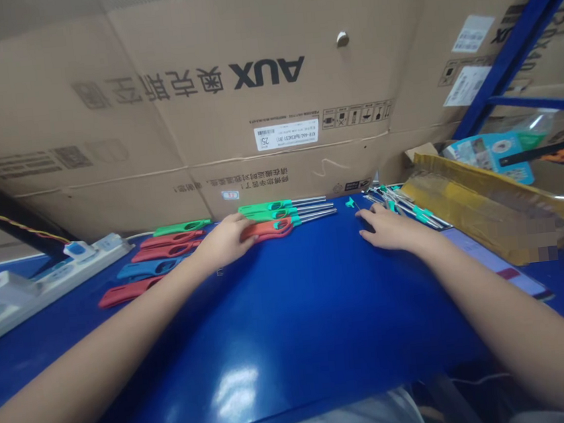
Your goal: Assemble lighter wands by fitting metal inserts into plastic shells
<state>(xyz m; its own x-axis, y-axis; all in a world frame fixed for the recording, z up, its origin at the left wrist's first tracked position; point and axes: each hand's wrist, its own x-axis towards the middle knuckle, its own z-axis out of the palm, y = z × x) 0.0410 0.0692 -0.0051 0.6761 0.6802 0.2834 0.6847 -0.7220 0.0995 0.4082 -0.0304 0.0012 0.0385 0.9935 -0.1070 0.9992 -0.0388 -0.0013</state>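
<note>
My left hand (227, 240) rests at the handle end of an orange-red stick lighter (268, 229), its fingers closed round that end. The lighter lies flat with its metal tube pointing right. Just behind it are green stick lighters (262, 208), also with metal tubes and teal triggers. My right hand (388, 226) is at the left edge of a pile of loose metal tubes with teal parts (414, 211). Its thumb and forefinger are curved and apart. A small teal piece (350, 202) lies just beyond those fingertips. Part of the pile is hidden behind the hand.
Left of my left hand lie red handles (127, 292), a blue handle (145, 269) and a green handle (181, 227). A white power strip (87, 262) runs along the left. A cardboard wall (179, 135) stands behind. At right are a phone-like screen (491, 264) and a taped carton (475, 203).
</note>
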